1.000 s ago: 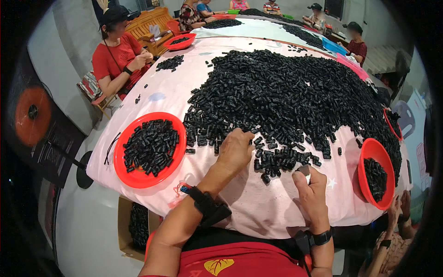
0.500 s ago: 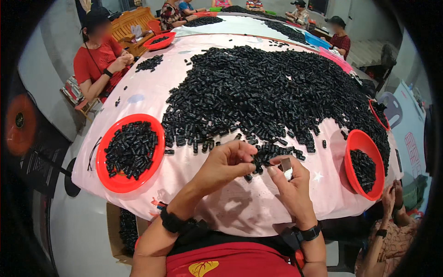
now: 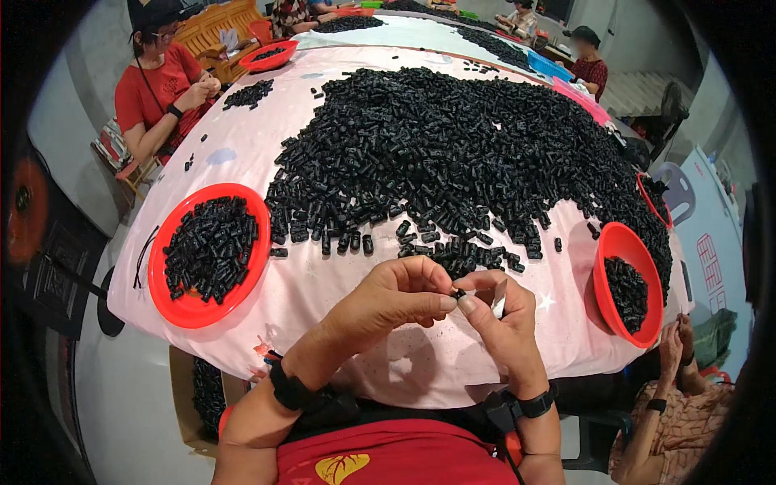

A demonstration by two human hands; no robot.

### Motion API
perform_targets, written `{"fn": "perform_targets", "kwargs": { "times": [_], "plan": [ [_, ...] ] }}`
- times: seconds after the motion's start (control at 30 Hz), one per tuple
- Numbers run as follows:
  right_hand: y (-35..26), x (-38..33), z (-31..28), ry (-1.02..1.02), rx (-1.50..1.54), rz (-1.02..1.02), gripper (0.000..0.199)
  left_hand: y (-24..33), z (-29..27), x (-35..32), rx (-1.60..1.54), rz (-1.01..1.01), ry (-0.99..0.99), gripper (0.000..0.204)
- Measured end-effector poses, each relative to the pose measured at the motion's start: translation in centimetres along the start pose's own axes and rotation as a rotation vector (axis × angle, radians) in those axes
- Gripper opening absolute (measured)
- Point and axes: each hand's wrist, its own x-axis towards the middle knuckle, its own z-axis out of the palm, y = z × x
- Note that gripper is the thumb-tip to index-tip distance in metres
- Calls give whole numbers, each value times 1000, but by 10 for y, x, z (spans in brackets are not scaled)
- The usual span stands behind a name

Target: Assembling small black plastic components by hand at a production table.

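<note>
My left hand [image 3: 386, 301] and my right hand [image 3: 499, 319] meet over the near edge of the pink-covered table [image 3: 319, 295]. Between the fingertips of both hands sits one small black cylindrical part [image 3: 458, 293]. My right hand also holds a thin silvery blade-like tool [image 3: 499, 305] against its palm. Just beyond my hands lies a small cluster of loose black parts [image 3: 461, 255], and behind it a huge heap of the same black parts [image 3: 453, 145] covers most of the table. Both wrists wear black bands.
A red bowl [image 3: 212, 252] with black parts sits left of me, another red bowl [image 3: 629, 283] on the right. A person in red sits at far left; others work at the far end. Another person's hands [image 3: 672, 347] show at lower right. A box [image 3: 202, 392] of parts stands below the table.
My left hand came back from the loose parts toward me and joined my right hand; both now pinch one black part. The view dipped slightly nearer to the table edge.
</note>
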Motion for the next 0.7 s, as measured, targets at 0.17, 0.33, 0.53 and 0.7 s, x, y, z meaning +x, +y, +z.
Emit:
{"fn": "perform_targets", "kwargs": {
  "times": [0.17, 0.33, 0.53, 0.7],
  "plan": [
    [5, 0, 0, 30, 101, 16, 16, -1, 6, 2, -188, -135, -27, 18],
    [0, 0, 0, 19, 131, 37, 14, -6, 1, 3, -208, -147, -105, 19],
    [-6, -2, -3, 2, -61, -1, 11, -7, 2, 1, -229, -174, -93, 22],
    [-4, -1, 2, 72, 124, -33, 11, -7, 7, 2, -247, -241, -59, 19]
  ]
}}
